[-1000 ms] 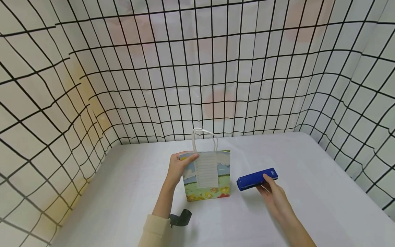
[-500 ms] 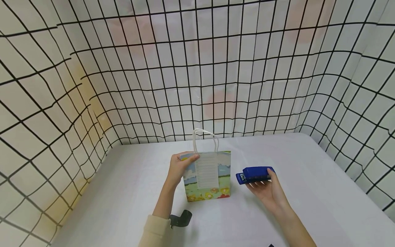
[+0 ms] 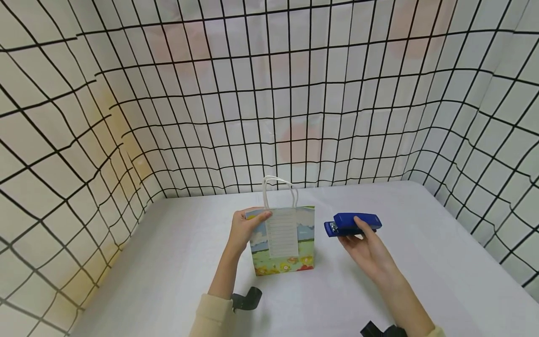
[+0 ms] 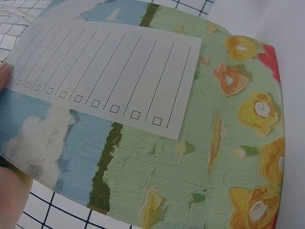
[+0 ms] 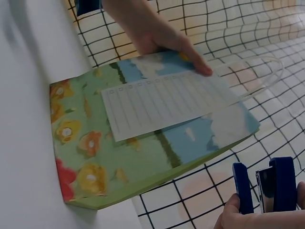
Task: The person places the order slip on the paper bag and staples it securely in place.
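Stapler smooth plastic; bag rough-looking paper; sheet smooth matt paper.

Lined checkbox sheet against the flowery bag

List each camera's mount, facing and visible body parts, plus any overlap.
Head: worn on the head, facing forward and down at the bag and stapler; shows left hand, right hand, forearms.
Left wrist: on the left wrist, close on the bag's lined sheet, bag top toward image left; slivers of left hand at left edge.
Right wrist: on the right wrist, facing the bag, top toward image right; part of right hand with stapler lower right, left hand above.
Shared: head and right wrist both show the stapler and both hands.
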`<action>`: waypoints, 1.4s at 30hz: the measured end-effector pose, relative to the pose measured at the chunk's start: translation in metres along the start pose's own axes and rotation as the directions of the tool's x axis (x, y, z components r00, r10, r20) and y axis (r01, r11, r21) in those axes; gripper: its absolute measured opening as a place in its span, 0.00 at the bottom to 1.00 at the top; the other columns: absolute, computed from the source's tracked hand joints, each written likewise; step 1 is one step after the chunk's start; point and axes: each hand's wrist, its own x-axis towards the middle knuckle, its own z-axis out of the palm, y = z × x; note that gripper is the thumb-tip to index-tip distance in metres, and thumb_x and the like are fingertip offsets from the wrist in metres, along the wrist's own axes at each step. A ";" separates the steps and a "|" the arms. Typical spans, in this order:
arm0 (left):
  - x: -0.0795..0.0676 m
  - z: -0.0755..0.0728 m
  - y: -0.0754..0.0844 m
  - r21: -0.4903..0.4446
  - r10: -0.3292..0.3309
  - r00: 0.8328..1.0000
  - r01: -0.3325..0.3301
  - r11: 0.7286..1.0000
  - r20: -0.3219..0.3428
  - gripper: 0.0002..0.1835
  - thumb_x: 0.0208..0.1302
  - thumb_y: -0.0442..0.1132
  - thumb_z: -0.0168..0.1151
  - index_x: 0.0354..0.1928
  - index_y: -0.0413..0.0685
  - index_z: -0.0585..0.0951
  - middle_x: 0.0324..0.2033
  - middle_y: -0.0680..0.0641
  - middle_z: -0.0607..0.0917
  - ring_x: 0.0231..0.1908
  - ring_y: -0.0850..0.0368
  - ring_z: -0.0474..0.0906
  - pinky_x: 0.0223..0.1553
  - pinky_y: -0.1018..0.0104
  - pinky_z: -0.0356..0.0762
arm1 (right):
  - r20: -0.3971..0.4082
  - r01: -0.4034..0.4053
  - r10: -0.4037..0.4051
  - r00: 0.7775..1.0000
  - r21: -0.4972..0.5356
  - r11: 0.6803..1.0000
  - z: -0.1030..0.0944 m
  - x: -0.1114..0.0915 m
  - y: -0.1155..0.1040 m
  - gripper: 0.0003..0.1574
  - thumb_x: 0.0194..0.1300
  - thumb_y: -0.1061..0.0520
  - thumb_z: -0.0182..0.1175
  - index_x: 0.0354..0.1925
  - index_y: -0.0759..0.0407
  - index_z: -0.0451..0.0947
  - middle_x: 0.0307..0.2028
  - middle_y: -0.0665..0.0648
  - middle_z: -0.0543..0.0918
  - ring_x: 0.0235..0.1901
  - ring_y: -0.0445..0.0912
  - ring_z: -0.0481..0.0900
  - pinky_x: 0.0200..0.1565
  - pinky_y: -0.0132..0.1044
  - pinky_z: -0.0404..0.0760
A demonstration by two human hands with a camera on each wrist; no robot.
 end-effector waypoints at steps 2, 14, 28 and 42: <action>0.000 0.000 0.000 0.007 -0.003 1.000 0.003 1.000 -0.004 0.13 0.57 0.35 0.62 0.39 0.30 0.81 0.31 0.39 0.86 0.26 0.64 0.83 0.29 0.69 0.79 | -0.011 0.012 -0.012 1.000 -0.004 1.000 0.004 -0.001 -0.003 0.43 0.69 0.48 0.43 0.66 0.46 0.24 0.56 0.52 0.53 0.51 0.38 0.66 0.53 0.25 0.70; 0.001 0.000 0.000 0.010 -0.016 1.000 0.016 1.000 -0.015 0.13 0.56 0.35 0.62 0.38 0.30 0.81 0.31 0.40 0.86 0.25 0.63 0.83 0.29 0.69 0.78 | -0.016 0.039 -0.039 0.999 0.011 0.999 0.022 0.006 -0.012 0.44 0.68 0.47 0.45 0.68 0.43 0.28 0.57 0.50 0.54 0.58 0.39 0.58 0.59 0.25 0.63; -0.001 0.001 0.002 0.021 -0.018 1.000 0.018 1.000 -0.016 0.13 0.57 0.35 0.62 0.39 0.31 0.81 0.32 0.37 0.86 0.25 0.64 0.83 0.29 0.69 0.79 | 0.056 0.081 -0.077 0.995 -0.088 0.993 0.037 0.017 -0.018 0.38 0.67 0.45 0.47 0.64 0.42 0.35 0.54 0.52 0.60 0.53 0.43 0.68 0.53 0.39 0.75; 0.000 0.001 0.000 0.014 -0.019 1.000 0.019 1.000 -0.016 0.13 0.56 0.35 0.62 0.39 0.31 0.81 0.32 0.39 0.86 0.26 0.63 0.83 0.30 0.69 0.79 | 0.065 0.097 -0.087 0.994 -0.175 0.980 0.051 0.026 -0.028 0.42 0.67 0.49 0.48 0.66 0.47 0.32 0.56 0.52 0.56 0.61 0.47 0.55 0.65 0.46 0.55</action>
